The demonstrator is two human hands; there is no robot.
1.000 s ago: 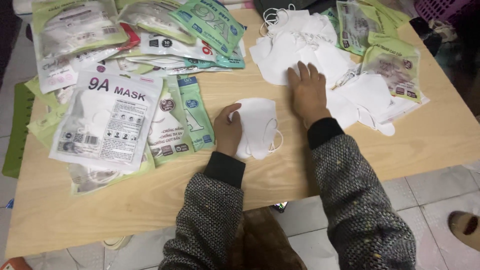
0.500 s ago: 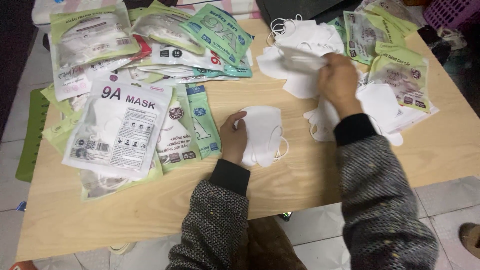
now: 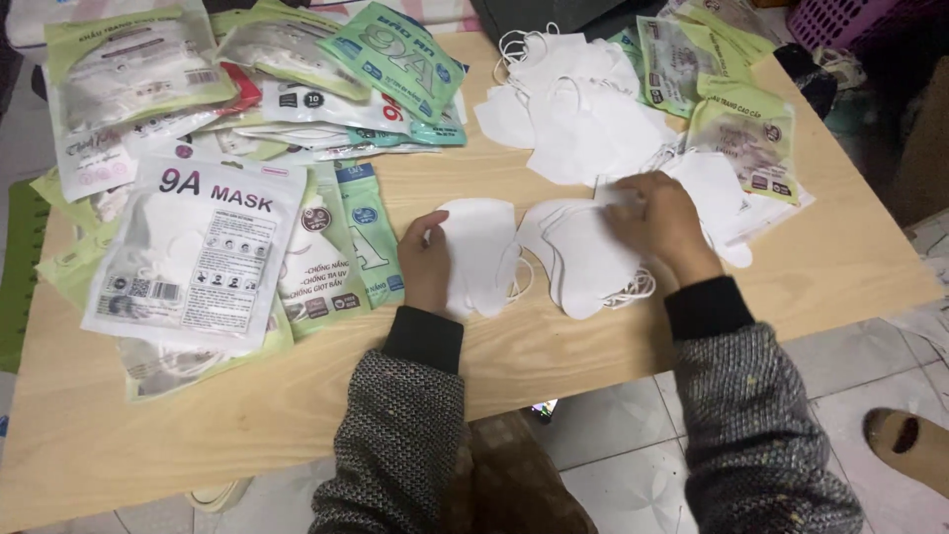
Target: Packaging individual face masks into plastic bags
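My left hand (image 3: 426, 259) rests on the left edge of a folded white face mask (image 3: 482, 253) lying flat on the wooden table (image 3: 850, 267). My right hand (image 3: 660, 223) grips a small stack of white masks (image 3: 585, 259) just to the right of it, their ear loops trailing at the lower edge. A loose pile of more white masks (image 3: 583, 114) lies behind the hands.
Many green and white mask packets (image 3: 198, 252) cover the table's left half and far edge. More packets (image 3: 746, 133) lie at the far right. A pink basket (image 3: 840, 18) stands beyond the table's corner. Tiled floor and a foot (image 3: 909, 445) show at lower right.
My right hand has come back from the loose pile with masks and brought them down beside the single mask. My left hand has stayed on that mask.
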